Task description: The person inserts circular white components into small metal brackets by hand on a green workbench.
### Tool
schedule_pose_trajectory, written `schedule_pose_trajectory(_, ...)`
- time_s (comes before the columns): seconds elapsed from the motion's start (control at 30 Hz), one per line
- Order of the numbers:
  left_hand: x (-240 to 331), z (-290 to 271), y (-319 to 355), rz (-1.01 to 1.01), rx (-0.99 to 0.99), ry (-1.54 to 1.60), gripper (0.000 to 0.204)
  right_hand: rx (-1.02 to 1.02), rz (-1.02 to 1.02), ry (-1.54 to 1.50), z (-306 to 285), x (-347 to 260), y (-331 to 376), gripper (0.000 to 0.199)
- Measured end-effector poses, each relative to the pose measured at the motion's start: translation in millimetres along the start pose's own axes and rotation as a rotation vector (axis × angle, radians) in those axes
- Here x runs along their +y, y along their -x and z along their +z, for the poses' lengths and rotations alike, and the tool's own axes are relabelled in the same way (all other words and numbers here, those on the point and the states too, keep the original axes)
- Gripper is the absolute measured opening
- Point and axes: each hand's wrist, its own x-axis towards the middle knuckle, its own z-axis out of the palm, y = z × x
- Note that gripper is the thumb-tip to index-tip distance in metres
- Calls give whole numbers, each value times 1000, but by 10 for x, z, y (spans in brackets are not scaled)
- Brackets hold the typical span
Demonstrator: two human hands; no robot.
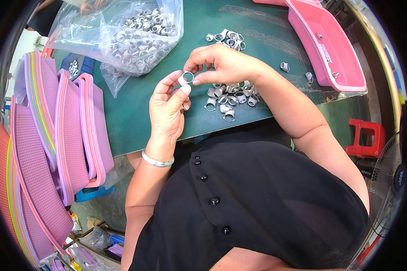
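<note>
Over the table, my left hand (166,106) pinches a small silver metal ring-shaped part (183,81) with a textured side between thumb and fingers. The fingertips of my right hand (226,62) close on the other side of the same part. Below my right hand lies a loose pile of similar silver parts (233,95). Farther back is a smaller heap (230,38) of them, partly hidden by that hand. Two single parts, one of them here (285,67), lie to the right.
A clear plastic bag (135,49) full of such parts rests at the back left of the green table (135,122). A pink basket (323,54) with a few parts stands at the right. Stacked purple baskets (72,131) crowd the left; a red stool (366,137) and a fan (384,176) stand right.
</note>
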Motion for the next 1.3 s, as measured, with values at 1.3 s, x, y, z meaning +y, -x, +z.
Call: schedule_pose_trajectory(1.3, -64, 98, 10, 200, -311, -1262, 13, -199, 59, 483, 72, 75, 59, 23)
